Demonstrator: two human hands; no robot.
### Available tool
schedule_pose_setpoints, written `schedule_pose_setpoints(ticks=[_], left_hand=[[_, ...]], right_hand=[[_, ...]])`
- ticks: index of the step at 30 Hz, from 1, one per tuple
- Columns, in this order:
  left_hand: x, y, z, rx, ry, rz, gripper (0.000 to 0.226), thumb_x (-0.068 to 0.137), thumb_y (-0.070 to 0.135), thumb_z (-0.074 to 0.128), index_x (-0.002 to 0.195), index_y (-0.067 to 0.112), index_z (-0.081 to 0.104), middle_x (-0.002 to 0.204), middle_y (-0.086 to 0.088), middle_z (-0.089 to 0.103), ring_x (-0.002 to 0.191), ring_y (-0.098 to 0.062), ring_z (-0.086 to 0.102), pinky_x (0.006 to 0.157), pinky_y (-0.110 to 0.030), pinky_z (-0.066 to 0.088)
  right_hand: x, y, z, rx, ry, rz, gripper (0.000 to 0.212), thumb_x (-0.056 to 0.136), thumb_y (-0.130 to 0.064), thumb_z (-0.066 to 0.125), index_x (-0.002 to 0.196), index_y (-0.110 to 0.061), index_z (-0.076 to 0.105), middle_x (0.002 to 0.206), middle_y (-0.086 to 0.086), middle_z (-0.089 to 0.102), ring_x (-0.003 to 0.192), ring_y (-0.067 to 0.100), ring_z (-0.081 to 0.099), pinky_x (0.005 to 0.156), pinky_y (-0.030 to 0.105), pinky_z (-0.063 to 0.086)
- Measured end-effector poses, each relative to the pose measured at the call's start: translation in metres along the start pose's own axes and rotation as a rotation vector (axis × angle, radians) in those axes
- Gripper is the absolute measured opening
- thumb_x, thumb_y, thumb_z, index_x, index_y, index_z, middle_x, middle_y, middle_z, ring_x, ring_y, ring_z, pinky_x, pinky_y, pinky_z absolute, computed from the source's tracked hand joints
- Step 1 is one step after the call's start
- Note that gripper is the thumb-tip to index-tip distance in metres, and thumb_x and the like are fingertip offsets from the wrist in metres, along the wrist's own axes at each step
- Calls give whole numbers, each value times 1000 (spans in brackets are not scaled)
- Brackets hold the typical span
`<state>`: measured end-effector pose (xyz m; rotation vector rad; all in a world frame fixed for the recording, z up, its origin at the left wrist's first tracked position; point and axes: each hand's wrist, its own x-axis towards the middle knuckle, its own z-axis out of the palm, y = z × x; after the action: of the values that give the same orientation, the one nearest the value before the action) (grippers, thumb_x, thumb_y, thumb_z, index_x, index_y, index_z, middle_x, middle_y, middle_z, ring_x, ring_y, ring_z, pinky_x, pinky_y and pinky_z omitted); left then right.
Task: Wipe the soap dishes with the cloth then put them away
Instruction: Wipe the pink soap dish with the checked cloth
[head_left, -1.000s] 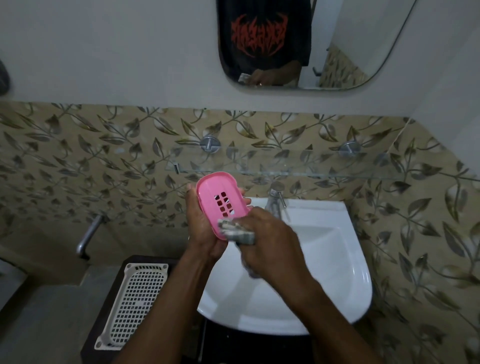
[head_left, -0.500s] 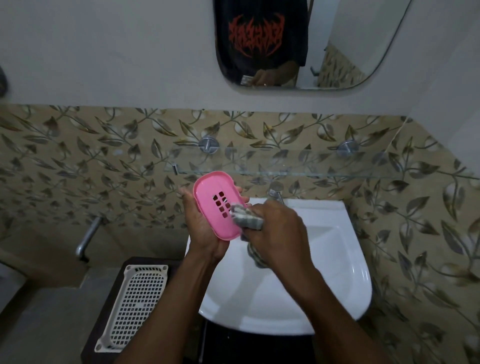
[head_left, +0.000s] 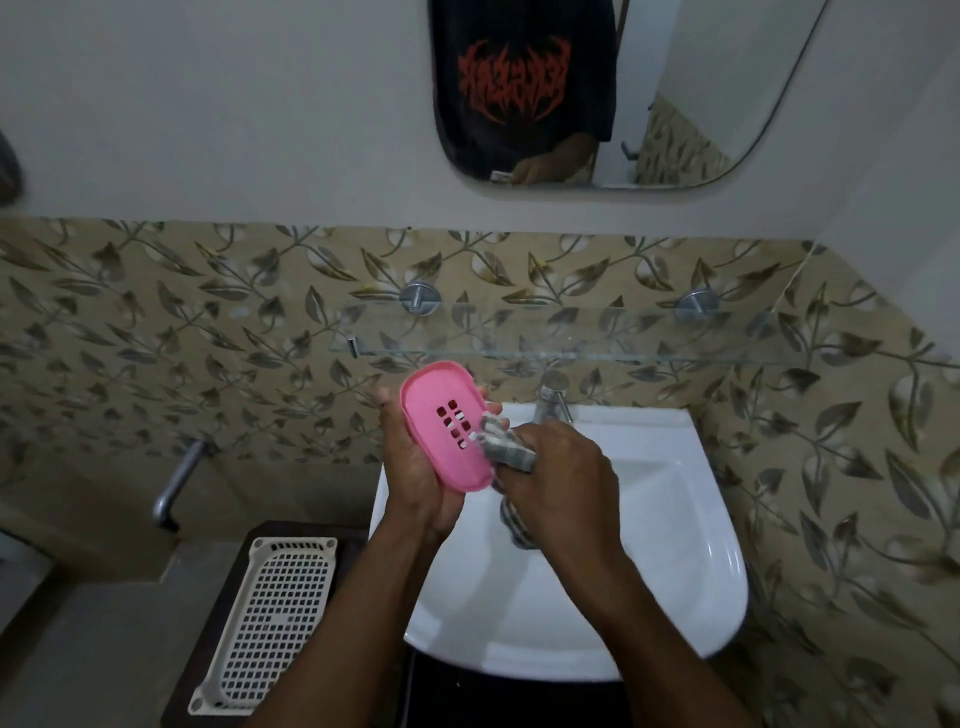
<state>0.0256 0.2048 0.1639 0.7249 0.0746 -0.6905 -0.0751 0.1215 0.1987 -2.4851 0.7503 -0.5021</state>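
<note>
The left hand (head_left: 415, 467) holds the pink soap dish (head_left: 444, 423) above the rear left edge of the white sink (head_left: 675, 545), its grip wrapped around the dish's back and left rim, with the slotted face tilted up toward the camera. The right hand (head_left: 558, 478) has its grip closed on a bunched grey striped cloth (head_left: 506, 449), pressing it against the dish's right edge just beside the drain slots; a tail of cloth hangs down below the hand over the basin. A chrome tap (head_left: 553, 402) stands at the sink's back edge, under a glass shelf (head_left: 571, 332) fixed to the leaf-patterned tiles. A white perforated tray (head_left: 270, 623) lies on a dark stand (head_left: 213, 623) left of the sink. The mirror (head_left: 597, 93) above reflects a dark printed shirt.
</note>
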Motion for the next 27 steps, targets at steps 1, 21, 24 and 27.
schedule_pose_setpoints(ticks=[1,21,24,27], left_hand=[[-2,0,1,16,3,-18,91,85,78,22,132,7,54,108,-22,68,97,-36,64,80,-47,58],[4,0,3,207,-65,-78,71,93,66,21,105,13,67,92,-11,73,83,-24,67,77,-40,53],[10,17,1,118,-38,-115,79,87,73,26,112,10,66,99,-16,71,89,-31,65,86,-49,49],[15,23,-3,92,-22,-95,77,87,73,27,116,11,64,102,-16,69,92,-31,63,85,-47,51]], right_hand=[[1,3,0,-9,8,10,25,84,-48,68,96,-27,71,90,-4,69,78,17,65,68,28,53],[39,-14,-15,-187,10,-349,30,82,-23,74,112,-27,69,92,-2,61,77,19,61,59,24,39],[22,-11,-11,-262,-29,-387,35,80,-24,77,113,-31,69,97,-3,64,80,20,64,59,25,39],[10,-6,-7,-275,-44,-361,29,81,-24,75,107,-35,71,93,-7,62,73,16,64,54,23,37]])
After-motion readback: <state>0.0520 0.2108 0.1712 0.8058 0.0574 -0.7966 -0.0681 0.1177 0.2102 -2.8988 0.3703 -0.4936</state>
